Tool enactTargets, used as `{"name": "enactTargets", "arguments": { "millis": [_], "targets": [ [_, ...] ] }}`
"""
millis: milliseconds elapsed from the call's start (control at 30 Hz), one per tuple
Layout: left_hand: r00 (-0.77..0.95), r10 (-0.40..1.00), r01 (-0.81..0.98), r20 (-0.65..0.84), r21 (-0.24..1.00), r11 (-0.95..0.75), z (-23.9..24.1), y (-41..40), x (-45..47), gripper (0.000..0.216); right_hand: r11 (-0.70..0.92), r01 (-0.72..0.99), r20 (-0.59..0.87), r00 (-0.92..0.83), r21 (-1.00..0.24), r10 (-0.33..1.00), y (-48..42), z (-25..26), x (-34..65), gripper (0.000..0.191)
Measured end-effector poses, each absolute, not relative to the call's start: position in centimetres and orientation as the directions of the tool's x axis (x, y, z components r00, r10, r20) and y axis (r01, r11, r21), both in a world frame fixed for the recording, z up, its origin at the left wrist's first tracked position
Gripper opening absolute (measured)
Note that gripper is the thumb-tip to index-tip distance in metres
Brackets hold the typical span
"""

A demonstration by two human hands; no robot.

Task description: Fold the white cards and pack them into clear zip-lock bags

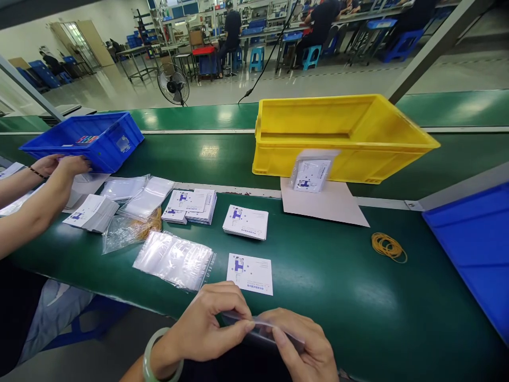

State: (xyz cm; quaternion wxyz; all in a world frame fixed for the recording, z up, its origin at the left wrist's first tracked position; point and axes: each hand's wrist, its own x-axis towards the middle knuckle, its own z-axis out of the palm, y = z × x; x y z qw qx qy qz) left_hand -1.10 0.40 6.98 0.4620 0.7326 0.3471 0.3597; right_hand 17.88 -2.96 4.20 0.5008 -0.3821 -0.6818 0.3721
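At the near edge of the green bench, my left hand (217, 321) and my right hand (300, 342) pinch the edge of a clear plastic bag (264, 331) between thumbs and fingers. A pale green bangle circles my left wrist. Just beyond my hands lies a single printed card (250, 273), white with purple print. Behind it sits a stack of the same cards (245, 222). To the left is a pile of clear zip bags (175, 260). Whether anything is inside the held bag is hard to see.
A yellow bin (342, 159) stands behind, with a bagged card pack (312, 172) leaning on it over cardboard (326, 207). Rubber bands (388, 247) lie right, near a blue bin (473, 254). At left, a co-worker's hands (66, 167) work beside another blue bin (115, 140).
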Motion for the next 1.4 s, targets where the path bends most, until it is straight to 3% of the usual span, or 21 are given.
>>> {"name": "enactTargets", "arguments": {
  "millis": [367, 467, 600, 667, 800, 933, 1067, 1167, 1267, 1333, 1400],
  "targets": [
    [0.55, 0.828, 0.172, 0.109, 0.955, -0.24, 6.1, 0.2, 0.3, 0.012, 0.289, 0.266, 0.206, -0.301, -0.92, 0.931, -3.2, 3.4, 18.3, 0.028],
    [0.528, 0.835, 0.197, 0.153, 0.935, -0.296, 4.9, 1.1, 0.7, 0.014, 0.149, 0.23, 0.12, -0.134, -0.962, 0.984, -2.8, 3.2, 20.0, 0.029],
    [0.567, 0.804, 0.402, 0.178, 0.792, -0.458, 1.6, 4.1, 0.9, 0.078, -0.092, 0.191, -0.051, 0.208, -0.977, 0.977, -0.8, 2.3, 24.6, 0.039],
    [0.647, 0.753, 0.515, 0.117, 0.662, -0.545, -0.3, 5.5, 1.1, 0.096, -0.175, 0.217, -0.102, 0.312, -0.96, 0.945, 0.4, 1.6, 26.9, 0.04],
    [0.742, 0.67, 0.577, 0.034, 0.477, -0.663, -2.8, 6.8, 1.6, 0.09, -0.266, 0.369, -0.084, 0.441, -0.89, 0.894, 1.3, 0.0, 28.6, 0.056],
    [0.744, 0.647, 0.531, 0.171, 0.436, -0.726, -3.2, 6.2, 2.1, 0.081, -0.209, 0.403, -0.079, 0.317, -0.891, 0.945, 0.8, -1.9, 25.7, 0.053],
    [0.729, 0.591, 0.43, 0.344, 0.441, -0.788, -2.6, 4.9, 2.5, 0.08, -0.169, 0.219, -0.158, 0.065, -0.961, 0.985, 0.5, -2.9, 21.7, 0.046],
    [0.729, 0.569, 0.447, 0.382, 0.364, -0.817, -2.0, 4.0, 2.1, 0.08, -0.191, 0.124, -0.194, -0.011, -0.974, 0.981, 0.5, -2.7, 20.4, 0.036],
    [0.569, 0.764, 0.701, 0.305, 0.304, -0.644, -1.3, 3.2, 0.1, 0.063, -0.229, 0.059, -0.225, 0.071, -0.972, 0.972, 0.3, -2.0, 20.8, 0.037],
    [0.33, 0.931, 0.891, 0.156, 0.274, -0.362, -0.7, 2.6, -1.7, 0.039, -0.272, 0.015, -0.267, 0.137, -0.962, 0.954, 0.1, -1.5, 21.3, 0.04],
    [0.112, 0.993, 0.979, -0.044, 0.178, -0.103, -0.3, 1.8, -3.5, 0.022, -0.307, -0.015, -0.305, 0.175, -0.952, 0.936, 0.0, -1.0, 21.5, 0.042]
  ]
}}
